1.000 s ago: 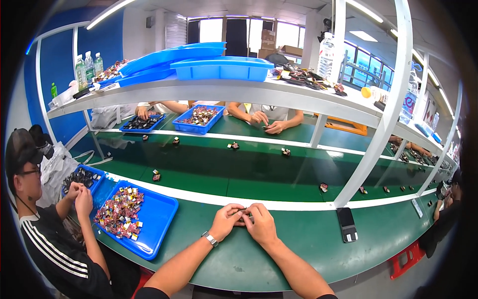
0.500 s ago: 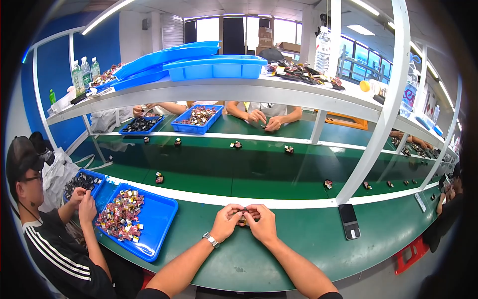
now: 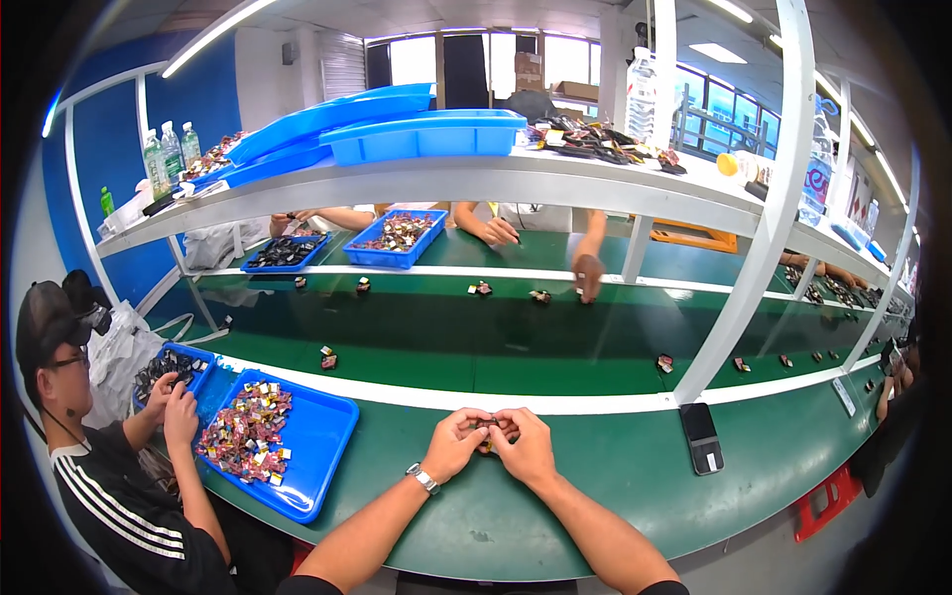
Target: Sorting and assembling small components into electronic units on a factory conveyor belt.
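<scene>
Green bench (image 3: 555, 496) under your wrists steadies fine work | left hand (image 3: 454, 443) and right hand (image 3: 526, 448) together pinch a small dark part (image 3: 489, 426), probably mid-assembly | blue tray (image 3: 319, 446) of parts near your left, for reach

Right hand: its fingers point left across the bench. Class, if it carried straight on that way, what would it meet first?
The right hand would first meet the small part pinched at its fingertips, then immediately the left hand facing it.
</scene>
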`<action>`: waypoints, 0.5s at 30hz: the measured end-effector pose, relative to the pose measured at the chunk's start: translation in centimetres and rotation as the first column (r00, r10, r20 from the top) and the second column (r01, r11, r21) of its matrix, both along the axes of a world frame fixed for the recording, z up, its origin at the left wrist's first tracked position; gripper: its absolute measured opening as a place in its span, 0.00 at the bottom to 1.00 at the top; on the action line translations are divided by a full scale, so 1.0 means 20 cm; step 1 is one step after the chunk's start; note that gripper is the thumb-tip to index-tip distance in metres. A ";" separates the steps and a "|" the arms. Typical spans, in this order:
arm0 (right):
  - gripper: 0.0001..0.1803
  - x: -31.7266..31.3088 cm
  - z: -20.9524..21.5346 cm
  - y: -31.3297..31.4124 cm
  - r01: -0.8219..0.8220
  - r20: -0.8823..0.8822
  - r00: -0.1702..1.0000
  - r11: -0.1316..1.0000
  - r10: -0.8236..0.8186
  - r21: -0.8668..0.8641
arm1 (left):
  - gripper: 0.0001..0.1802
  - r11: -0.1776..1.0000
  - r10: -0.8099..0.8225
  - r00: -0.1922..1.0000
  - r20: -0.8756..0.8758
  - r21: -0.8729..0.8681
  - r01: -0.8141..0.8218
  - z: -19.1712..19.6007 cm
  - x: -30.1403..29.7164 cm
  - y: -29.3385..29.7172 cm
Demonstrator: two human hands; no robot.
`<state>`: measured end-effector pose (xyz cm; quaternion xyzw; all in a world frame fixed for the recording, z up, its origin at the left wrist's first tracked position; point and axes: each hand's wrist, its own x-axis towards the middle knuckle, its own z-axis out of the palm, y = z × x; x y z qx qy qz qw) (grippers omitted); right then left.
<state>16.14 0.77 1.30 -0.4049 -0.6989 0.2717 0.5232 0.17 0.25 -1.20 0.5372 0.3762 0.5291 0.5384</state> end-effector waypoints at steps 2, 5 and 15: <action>0.10 0.01 -0.02 0.02 -0.008 -0.036 0.999 0.997 0.005 -0.081 | 0.14 0.999 -0.002 0.998 0.057 -0.040 0.004 0.02 0.01 -0.01; 0.09 0.10 -0.15 0.15 0.071 -0.139 0.985 0.971 -0.104 -0.227 | 0.14 0.980 0.172 0.965 -0.199 0.137 -0.146 0.06 0.02 -0.01; 0.09 0.30 -0.14 0.61 0.409 0.005 0.912 0.910 -0.409 -0.074 | 0.05 0.636 0.523 0.168 -0.836 0.514 0.576 0.47 0.08 -0.25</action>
